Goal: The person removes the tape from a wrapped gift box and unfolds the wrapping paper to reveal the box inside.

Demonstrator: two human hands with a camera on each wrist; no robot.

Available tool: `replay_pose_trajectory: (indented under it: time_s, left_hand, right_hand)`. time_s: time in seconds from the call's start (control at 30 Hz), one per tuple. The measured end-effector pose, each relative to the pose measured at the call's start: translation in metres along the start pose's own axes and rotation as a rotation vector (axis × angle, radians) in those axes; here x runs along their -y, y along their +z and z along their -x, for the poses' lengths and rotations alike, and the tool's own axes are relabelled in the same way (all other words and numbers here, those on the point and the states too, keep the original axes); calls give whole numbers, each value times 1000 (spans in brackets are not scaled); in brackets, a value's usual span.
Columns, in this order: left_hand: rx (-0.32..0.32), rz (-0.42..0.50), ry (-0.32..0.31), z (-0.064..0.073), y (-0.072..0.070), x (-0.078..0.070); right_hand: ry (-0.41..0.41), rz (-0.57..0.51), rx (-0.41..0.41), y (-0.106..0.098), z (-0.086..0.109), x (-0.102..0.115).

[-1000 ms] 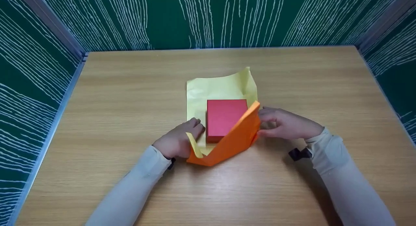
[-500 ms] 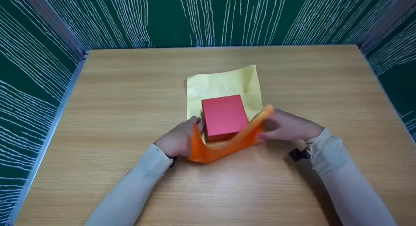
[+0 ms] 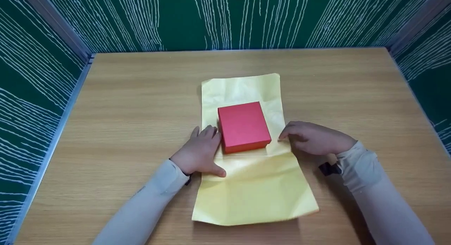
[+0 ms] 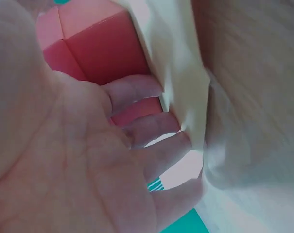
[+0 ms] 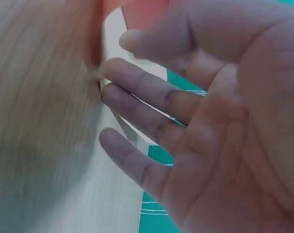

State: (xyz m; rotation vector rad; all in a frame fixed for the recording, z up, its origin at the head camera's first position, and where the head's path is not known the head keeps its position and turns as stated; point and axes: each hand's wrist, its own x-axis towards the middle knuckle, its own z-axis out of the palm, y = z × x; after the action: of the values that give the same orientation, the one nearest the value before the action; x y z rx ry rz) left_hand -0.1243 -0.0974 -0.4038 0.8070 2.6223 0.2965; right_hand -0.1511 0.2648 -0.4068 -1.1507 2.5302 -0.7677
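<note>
A red square box [image 3: 244,126] lies slightly turned on a sheet of pale yellow wrapping paper [image 3: 252,188] in the head view. My left hand [image 3: 201,151] rests with spread fingers on the paper's left edge, fingertips right at the box's left side. In the left wrist view its fingers [image 4: 156,128] extend over the paper beside the red box [image 4: 105,46]. My right hand [image 3: 310,137] is at the paper's right edge, its fingertips touching down there, nothing gripped. The right wrist view shows its fingers [image 5: 137,87] loosely bent at the paper's edge.
The wooden table [image 3: 148,93] extends around the paper on all sides. Green panels with white streaks [image 3: 183,23] stand along its back, left and right edges. The paper's near end lifts slightly and casts a shadow on the tabletop.
The paper's near end, earlier folded up with its orange side showing, has dropped toward me, yellow side up. The box has turned slightly and shifted left. My left thumb has spread onto the paper.
</note>
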Motion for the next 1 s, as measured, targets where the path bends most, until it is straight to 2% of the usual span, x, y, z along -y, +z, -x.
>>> replay_pose_trajectory:
  time_s: [0.23, 0.5, 0.63, 0.77, 1.0]
  left_hand:
    - [-17, 50, -22, -7, 2, 7]
    - [19, 66, -63, -22, -1, 18]
    - [-29, 75, -43, -28, -2, 13]
    - [-75, 59, -26, -29, -2, 5]
    - [-86, 34, 12, -27, -3, -2]
  right_hand:
    - [76, 87, -48, 11, -4, 5]
    - [146, 124, -54, 13, -9, -2]
    - [160, 147, -51, 13, -10, -4]
    - [140, 145, -41, 17, -12, -3]
    - [160, 106, -26, 17, -9, 6]
